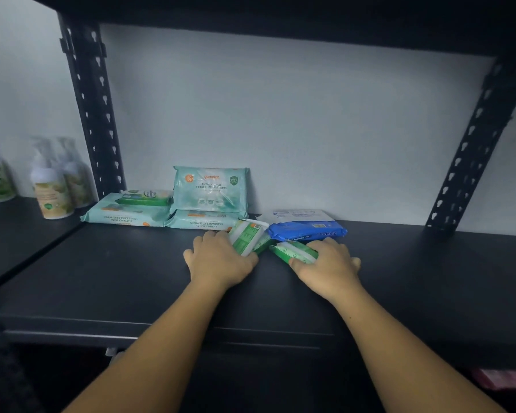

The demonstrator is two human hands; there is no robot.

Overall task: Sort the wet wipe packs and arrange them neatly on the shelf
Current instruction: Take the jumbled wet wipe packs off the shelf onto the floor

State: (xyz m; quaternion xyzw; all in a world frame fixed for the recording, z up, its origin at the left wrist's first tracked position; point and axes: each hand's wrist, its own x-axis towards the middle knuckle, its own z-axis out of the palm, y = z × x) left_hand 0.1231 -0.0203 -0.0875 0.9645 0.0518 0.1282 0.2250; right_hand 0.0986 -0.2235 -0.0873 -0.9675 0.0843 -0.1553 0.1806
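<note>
Black shelf board [131, 278]: it carries every pack I can see, all of them toward its back edge, from the back left corner to about the middle.
Teal group: an upright teal pack [210, 189] leans on the wall and stands on a flat teal pack [203, 222]. A corner teal pack [125, 214] lies flat just beside them, nearest the back left corner.
Stray green pack [145, 197]: it lies on top of the corner teal pack, apart from the other green ones.
Left hand [219, 257]: palm down, fingers curled round a tilted green pack [246, 235], just in front of the flat teal pack.
Right hand [328, 263]: palm down, fingers curled round a low green pack [295, 252] that lies on the board.
Middle green pack [262, 244]: wedged between my two held packs and mostly hidden.
Blue pack [307, 230]: flat near the back edge, just behind my right hand, with a white pack [298, 215] touching it from behind.
Done so far: I judge the teal packs gathered, though not squared up.
Still to do: the green packs look unsorted, one sits on the wrong pile, and the blue and white packs are not yet lined up.
</note>
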